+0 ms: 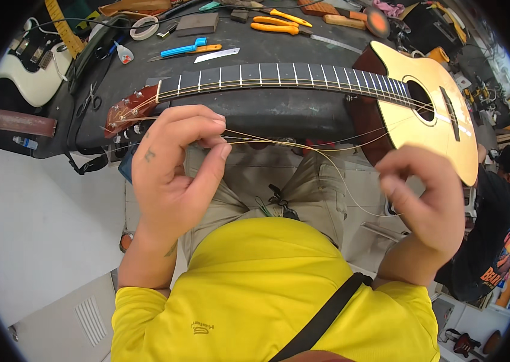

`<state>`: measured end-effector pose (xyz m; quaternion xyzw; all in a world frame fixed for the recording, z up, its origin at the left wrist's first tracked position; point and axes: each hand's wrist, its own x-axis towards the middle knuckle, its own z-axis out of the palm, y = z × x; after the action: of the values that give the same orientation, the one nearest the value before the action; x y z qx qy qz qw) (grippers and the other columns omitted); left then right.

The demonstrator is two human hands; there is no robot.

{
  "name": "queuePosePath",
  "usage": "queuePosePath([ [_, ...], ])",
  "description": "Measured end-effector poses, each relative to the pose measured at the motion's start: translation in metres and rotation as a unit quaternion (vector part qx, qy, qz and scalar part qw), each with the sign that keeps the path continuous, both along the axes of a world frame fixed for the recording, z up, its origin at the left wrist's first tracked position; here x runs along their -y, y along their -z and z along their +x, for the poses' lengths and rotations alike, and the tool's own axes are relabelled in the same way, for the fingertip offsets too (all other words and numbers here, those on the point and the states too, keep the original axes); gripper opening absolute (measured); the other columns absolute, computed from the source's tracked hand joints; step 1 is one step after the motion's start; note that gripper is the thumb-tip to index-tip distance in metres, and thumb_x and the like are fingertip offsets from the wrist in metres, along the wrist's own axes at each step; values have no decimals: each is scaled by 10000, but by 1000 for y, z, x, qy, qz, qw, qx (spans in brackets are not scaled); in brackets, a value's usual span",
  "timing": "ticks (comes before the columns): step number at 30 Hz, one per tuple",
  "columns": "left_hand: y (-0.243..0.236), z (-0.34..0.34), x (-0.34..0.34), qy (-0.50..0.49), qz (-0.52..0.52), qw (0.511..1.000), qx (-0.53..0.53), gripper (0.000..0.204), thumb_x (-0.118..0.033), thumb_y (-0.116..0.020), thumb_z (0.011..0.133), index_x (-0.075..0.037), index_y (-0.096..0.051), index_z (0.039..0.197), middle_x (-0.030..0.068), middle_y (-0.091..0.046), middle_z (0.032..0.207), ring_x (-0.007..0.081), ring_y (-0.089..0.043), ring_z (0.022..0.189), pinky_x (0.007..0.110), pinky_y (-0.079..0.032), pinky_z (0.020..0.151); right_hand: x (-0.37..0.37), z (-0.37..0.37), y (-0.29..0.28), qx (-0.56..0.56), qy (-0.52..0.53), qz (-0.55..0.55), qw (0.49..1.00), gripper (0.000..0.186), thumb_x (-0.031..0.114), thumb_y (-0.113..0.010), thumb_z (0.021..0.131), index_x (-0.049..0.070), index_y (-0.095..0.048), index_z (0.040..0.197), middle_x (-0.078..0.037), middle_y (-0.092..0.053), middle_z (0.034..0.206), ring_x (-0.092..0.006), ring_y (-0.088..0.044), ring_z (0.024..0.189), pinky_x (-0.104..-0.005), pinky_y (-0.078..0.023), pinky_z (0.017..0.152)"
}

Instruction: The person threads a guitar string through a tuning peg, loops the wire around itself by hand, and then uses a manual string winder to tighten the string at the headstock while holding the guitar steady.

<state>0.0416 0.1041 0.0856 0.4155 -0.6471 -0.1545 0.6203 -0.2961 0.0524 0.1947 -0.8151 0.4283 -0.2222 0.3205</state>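
An acoustic guitar (430, 102) lies across a dark workbench (267, 111), headstock (128, 111) to the left, pale body to the right. My left hand (173, 166) is just below the headstock, thumb and fingers pinched on a thin loose guitar string (303, 148). The string curves from that pinch rightward and down to my right hand (427, 193), whose fingers are closed around its other end. Both hands hover over my lap, in front of the bench's edge.
Tools lie on the bench behind the neck: orange-handled pliers (282, 24), a blue-handled tool (182, 49), a tape roll (144, 27), scissors (90, 99). A white electric guitar (35, 66) is at the far left. Another person in a black shirt (496, 235) sits at right.
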Motion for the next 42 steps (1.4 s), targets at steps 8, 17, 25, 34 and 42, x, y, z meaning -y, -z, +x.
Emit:
queuePosePath([
  [8, 12, -7, 3, 14, 6, 999, -48, 319, 205, -763, 917, 42, -716, 1187, 156, -707, 1213, 160, -700, 1006, 286, -586, 875, -14, 10, 60, -73, 38, -89, 993, 334, 128, -866, 877, 0, -764, 1168, -187, -785, 1093, -403, -742, 1063, -480, -582, 911],
  [17, 7, -18, -1, -17, -3, 997, -81, 287, 204, -756, 940, 27, -717, 1163, 130, -709, 1186, 162, -708, 1018, 279, -597, 867, 13, 58, 66, 36, -30, -288, 957, 274, -12, -867, 798, 50, -763, 1044, -101, -728, 957, -341, -687, 931, -397, -547, 837],
  [25, 1, -19, -8, -60, -24, 998, -27, 296, 206, -734, 955, 20, -673, 1176, 140, -668, 1265, 152, -716, 1024, 277, -613, 903, 18, 78, 72, 44, -71, -181, 980, 215, 85, -833, 879, 81, -748, 1077, -56, -706, 954, -298, -691, 903, -421, -508, 856],
  [34, 2, -13, -5, -52, -27, 997, -40, 272, 201, -730, 963, 4, -624, 1118, 152, -633, 1324, 144, -707, 1004, 282, -597, 882, 22, 83, 70, 33, -84, -249, 964, 118, 73, -799, 921, 87, -757, 1030, -64, -705, 919, -315, -695, 889, -417, -509, 843],
  [42, 6, -2, 4, -36, -30, 999, 1, 254, 189, -737, 972, -9, -598, 1051, 155, -632, 1324, 164, -715, 1038, 318, -611, 939, 16, 83, 65, 90, -35, -25, 995, 46, 90, -716, 1023, 48, -736, 1025, -141, -790, 855, -358, -772, 792, -431, -572, 692],
])
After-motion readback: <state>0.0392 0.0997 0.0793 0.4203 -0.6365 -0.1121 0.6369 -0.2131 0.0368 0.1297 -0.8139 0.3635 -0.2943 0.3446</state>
